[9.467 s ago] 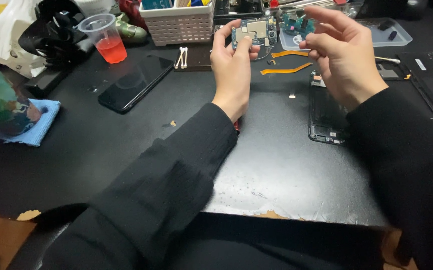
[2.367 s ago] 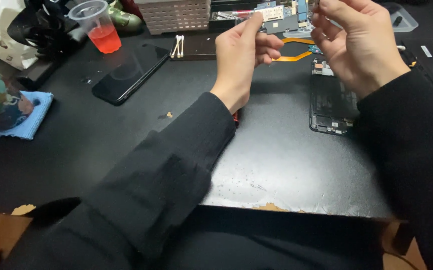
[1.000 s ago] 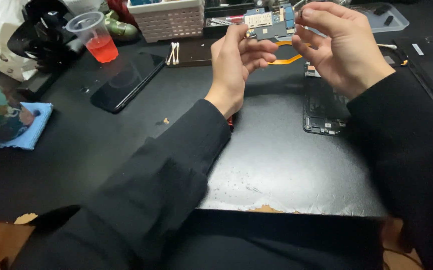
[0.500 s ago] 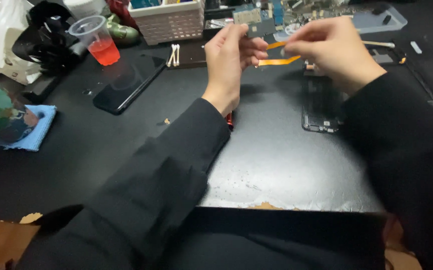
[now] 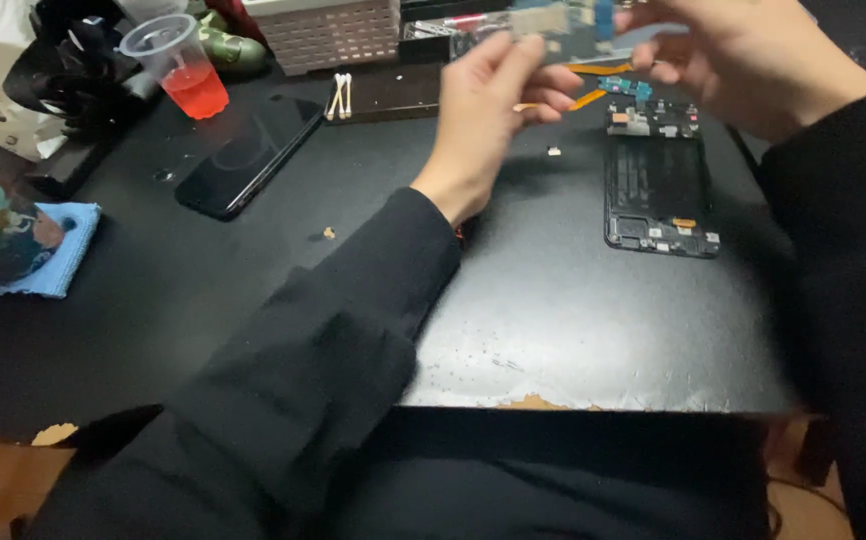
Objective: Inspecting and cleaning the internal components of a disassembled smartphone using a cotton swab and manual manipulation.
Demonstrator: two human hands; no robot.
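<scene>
Dark and scuffed, the bench (image 5: 573, 330) lies under my hands, left hand (image 5: 488, 110) and right hand (image 5: 743, 60) both pinching the small circuit board (image 5: 563, 20) by its edges above the open phone frame (image 5: 661, 180), a light, steady edge grip probably suiting so blurred, delicate a part.

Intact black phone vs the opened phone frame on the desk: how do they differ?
The intact black phone shows a smooth, glossy, closed face; the opened phone frame shows bare internals and small connectors. The phone lies slanted near the cup of red drink; the frame lies squarer to the desk edge, below the right hand. Neither hand touches either. Both are black, flat on the desk and similar in outline.
</scene>
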